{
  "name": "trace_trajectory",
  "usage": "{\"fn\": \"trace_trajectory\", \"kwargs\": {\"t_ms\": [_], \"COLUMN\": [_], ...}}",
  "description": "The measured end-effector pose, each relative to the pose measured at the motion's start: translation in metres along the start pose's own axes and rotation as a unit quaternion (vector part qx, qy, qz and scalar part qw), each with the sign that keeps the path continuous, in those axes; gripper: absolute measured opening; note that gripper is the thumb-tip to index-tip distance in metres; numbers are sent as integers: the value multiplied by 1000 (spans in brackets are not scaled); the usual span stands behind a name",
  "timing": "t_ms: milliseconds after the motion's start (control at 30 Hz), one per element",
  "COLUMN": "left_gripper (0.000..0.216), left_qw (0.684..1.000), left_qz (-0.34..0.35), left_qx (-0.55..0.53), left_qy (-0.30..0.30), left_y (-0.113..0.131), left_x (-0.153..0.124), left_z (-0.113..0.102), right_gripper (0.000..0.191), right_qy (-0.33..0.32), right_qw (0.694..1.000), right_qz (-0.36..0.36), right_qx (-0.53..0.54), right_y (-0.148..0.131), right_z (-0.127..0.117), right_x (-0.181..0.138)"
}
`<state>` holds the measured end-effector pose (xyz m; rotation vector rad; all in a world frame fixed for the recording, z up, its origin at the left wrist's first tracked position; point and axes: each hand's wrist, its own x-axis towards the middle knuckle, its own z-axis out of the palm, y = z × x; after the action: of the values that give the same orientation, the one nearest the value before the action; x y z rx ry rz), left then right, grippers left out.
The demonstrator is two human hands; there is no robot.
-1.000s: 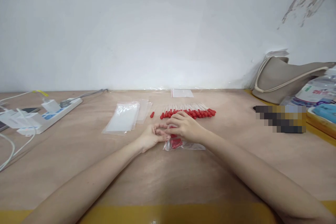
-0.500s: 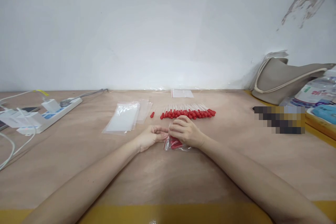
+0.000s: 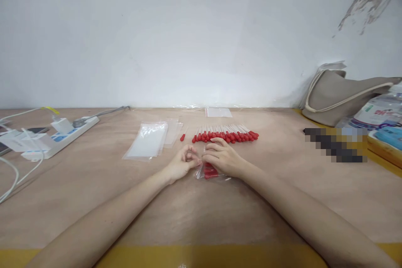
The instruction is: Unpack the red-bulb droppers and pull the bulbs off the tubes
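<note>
Just in front of me a small clear zip bag with red-bulbed pieces inside lies between my hands. My left hand has its fingers curled, thumb and fingertip pinched at the bag's left edge. My right hand is closed over the bag's top and right side, hiding part of it. Behind the hands runs a row of droppers with red rubber bulbs toward me and clear tubes pointing away. One single dropper lies apart at the row's left end.
Flat clear bags lie stacked on the left of the table, and another bag is by the wall. A power strip with chargers and cables occupies the far left. A grey bag, a plastic bottle and a blurred dark object are at right.
My left hand's fingers have curled up more at the bag's edge. The right hand has stayed almost in place on the bag. The droppers have not moved.
</note>
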<state>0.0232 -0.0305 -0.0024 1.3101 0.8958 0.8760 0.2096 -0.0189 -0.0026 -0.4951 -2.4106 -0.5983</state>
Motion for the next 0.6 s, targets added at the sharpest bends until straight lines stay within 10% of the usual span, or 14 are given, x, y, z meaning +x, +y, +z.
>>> {"fn": "trace_trajectory", "kwargs": {"t_ms": [333, 600], "left_gripper": [23, 26], "left_qw": [987, 823], "left_qz": [71, 367], "left_qx": [139, 432], "left_qy": [-35, -33], "left_y": [-4, 1], "left_x": [0, 3], "left_z": [-8, -24], "right_gripper": [17, 19], "right_qy": [6, 61], "right_qw": [1000, 998], "right_qz": [3, 21], "right_qx": [11, -1], "right_y": [0, -1], "right_z": [5, 7], "right_x": [-2, -6]}}
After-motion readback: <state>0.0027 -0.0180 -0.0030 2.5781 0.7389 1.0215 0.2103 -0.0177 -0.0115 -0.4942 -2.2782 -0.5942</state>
